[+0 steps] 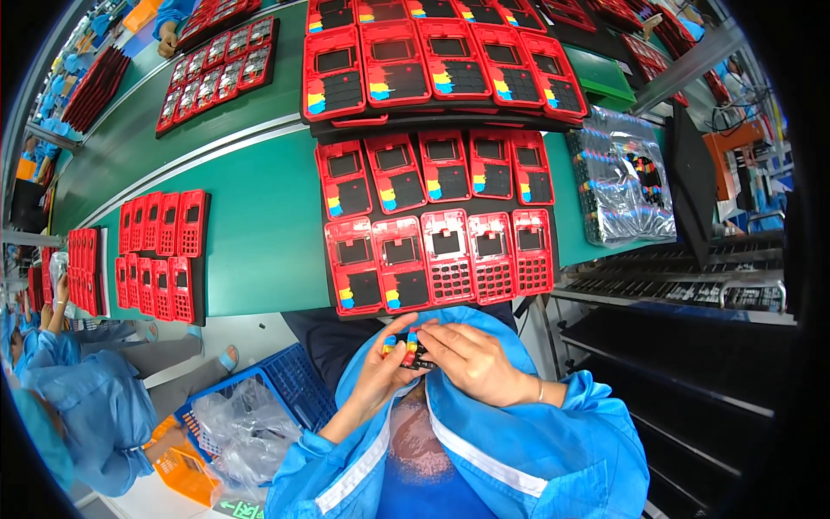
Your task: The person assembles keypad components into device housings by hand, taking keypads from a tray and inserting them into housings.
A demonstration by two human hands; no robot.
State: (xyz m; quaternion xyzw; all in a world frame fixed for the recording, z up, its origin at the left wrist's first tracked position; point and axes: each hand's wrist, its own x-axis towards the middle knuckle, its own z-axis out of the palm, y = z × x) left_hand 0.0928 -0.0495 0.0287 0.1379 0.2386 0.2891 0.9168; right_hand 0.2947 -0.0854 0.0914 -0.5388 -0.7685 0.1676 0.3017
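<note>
Close to my chest I hold a small black rubber keypad [413, 347] with blue, yellow and red patches; whether it is one or more pieces cannot be made out. The fingers of my left hand [379, 370] are closed on its left side. My right hand [474, 359] bends over it from the right, fingertips pressed to its top. Just beyond my hands lies a black tray [316, 227] of red phone housings. Several housings have a dark keypad with coloured patches in them; in the near row, three at the right [491, 259] show bare key holes.
A stacked tray of red housings [397, 69] stands behind. To the right is a clear plastic bag [618, 190] of keypads, beside a dark rack [666, 346]. More housings [160, 251] lie left. A blue crate [294, 389] with plastic bags and another person [95, 406] are lower left.
</note>
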